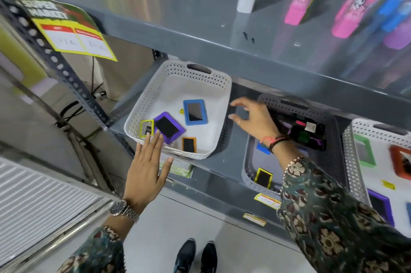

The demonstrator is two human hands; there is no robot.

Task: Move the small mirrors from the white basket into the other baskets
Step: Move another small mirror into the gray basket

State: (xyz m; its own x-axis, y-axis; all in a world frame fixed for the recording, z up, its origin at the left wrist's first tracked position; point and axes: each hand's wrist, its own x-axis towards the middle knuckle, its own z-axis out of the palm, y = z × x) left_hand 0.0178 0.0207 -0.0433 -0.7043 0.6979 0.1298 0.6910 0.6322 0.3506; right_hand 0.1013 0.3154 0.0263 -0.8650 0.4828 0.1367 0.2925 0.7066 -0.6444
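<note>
Hovering open left hand [148,166] at white basket [178,77], four mirrors inside

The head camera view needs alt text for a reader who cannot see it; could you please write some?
Both empty hands, left hand and right hand, reach toward a white basket on a grey shelf holding four small mirrors: blue-framed, purple-framed, yellow-framed and orange-framed. A grey basket beside it already holds some.

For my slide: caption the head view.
Both hands open over shelf; four mirrors left in white basket.
</note>
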